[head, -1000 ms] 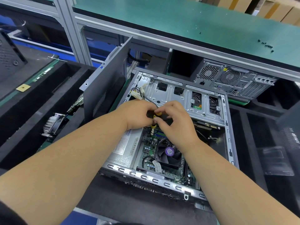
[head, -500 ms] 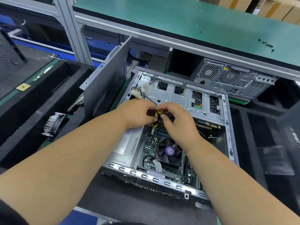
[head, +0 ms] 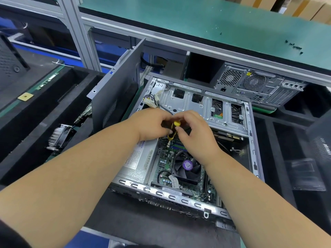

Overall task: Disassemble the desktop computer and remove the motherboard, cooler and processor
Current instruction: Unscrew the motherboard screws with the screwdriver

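Observation:
An open desktop case (head: 251,140) lies flat on the black mat. Inside it sits the green motherboard (head: 164,158) with a black cooler fan (head: 187,167) bearing a purple label. Over the board's upper part, both hands meet around a yellow-and-black screwdriver (head: 174,129), held upright with its tip down toward the board. My left hand (head: 150,124) wraps the handle from the left. My right hand (head: 195,133) pinches it from the right with thumb and fingers. The screwdriver's tip and the processor are hidden.
The case's grey side panel (head: 116,97) stands upright left of the case. A finned heatsink (head: 57,136) and a circuit board lie in the black foam tray (head: 35,108) at left. Another computer (head: 259,86) sits behind under the green shelf (head: 197,18), which holds several loose screws (head: 293,46).
My right hand's fingers have shifted slightly on the screwdriver handle, showing more of its yellow top. The left hand and the case stay in place.

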Demonstrator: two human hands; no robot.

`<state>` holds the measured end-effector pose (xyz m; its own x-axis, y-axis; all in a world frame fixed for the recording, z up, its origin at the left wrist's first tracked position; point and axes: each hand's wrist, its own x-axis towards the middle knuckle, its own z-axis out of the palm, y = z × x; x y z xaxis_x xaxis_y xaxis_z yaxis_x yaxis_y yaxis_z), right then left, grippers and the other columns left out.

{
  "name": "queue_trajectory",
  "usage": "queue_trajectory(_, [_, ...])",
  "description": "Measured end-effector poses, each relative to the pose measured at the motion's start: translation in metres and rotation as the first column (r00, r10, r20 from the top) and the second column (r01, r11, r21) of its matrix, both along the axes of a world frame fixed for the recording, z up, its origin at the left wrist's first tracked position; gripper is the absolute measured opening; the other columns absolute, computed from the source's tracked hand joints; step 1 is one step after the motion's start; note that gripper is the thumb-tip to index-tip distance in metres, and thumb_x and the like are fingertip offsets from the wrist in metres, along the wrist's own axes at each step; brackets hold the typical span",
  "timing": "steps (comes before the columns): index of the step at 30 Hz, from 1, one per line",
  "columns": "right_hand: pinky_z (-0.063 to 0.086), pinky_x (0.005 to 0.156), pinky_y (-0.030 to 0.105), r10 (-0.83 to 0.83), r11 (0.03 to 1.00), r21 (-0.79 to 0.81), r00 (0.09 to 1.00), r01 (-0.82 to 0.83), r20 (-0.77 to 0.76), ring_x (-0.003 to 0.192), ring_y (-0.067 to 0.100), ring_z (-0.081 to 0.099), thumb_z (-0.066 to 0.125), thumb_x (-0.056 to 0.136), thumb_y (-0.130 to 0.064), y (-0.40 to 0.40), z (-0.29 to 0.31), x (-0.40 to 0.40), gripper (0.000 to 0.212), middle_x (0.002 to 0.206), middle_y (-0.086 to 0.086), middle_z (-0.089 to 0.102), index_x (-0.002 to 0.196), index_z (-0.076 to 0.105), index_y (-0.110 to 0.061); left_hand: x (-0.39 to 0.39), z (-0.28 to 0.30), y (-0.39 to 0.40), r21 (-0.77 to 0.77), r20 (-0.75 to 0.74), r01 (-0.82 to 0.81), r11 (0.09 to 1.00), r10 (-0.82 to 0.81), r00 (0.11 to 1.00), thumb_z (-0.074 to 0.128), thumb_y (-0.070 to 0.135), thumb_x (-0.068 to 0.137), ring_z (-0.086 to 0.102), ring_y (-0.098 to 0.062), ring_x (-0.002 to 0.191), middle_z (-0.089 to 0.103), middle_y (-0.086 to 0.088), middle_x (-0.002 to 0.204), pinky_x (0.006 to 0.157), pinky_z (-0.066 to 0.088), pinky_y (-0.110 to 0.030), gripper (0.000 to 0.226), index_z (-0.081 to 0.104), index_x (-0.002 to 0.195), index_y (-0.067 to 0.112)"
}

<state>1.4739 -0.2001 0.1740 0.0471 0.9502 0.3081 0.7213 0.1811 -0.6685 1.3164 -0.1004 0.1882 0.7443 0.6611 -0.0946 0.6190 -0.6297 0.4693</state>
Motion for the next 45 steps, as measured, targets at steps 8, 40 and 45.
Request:
queue_trajectory(8, [0.045,0.084,0.020,-0.046,0.999,0.024,0.999,0.045,0.021,0.093,0.006,0.054,0.076,0.082,-0.018,0.000,-0.002,-0.001,0.018,0.099,-0.006,0.055,0.098,0.066,-0.018,0.000,-0.001,-0.001,0.055,-0.015,-0.004,0.998,0.004,1.000,0.065,0.045,0.077,0.059,-0.008,0.074,0.064,0.010,0.078,0.057,0.040,-0.021,0.018,0.062,0.087,0.031])
queue_trajectory(40, [0.041,0.090,0.022,-0.017,0.999,-0.027,0.988,0.021,0.155,0.103,0.012,0.054,0.063,0.092,-0.014,-0.001,0.001,0.002,0.026,0.109,-0.004,0.061,0.118,0.066,-0.016,0.001,0.001,-0.002,-0.010,-0.031,-0.021,1.000,0.021,0.999,0.059,0.042,0.073,0.061,-0.012,0.080,0.065,0.010,0.083,0.071,0.051,-0.029,0.025,0.062,0.096,0.035])
queue_trajectory(45, [0.041,0.089,0.017,-0.019,1.000,-0.011,0.992,0.021,0.124,0.102,0.006,0.053,0.063,0.092,-0.014,-0.002,0.003,0.003,0.025,0.107,-0.007,0.058,0.117,0.066,-0.018,0.001,0.001,-0.003,-0.023,-0.038,-0.040,0.999,0.040,0.998,0.057,0.035,0.075,0.061,-0.011,0.081,0.065,0.012,0.084,0.071,0.051,-0.029,0.022,0.061,0.097,0.035])
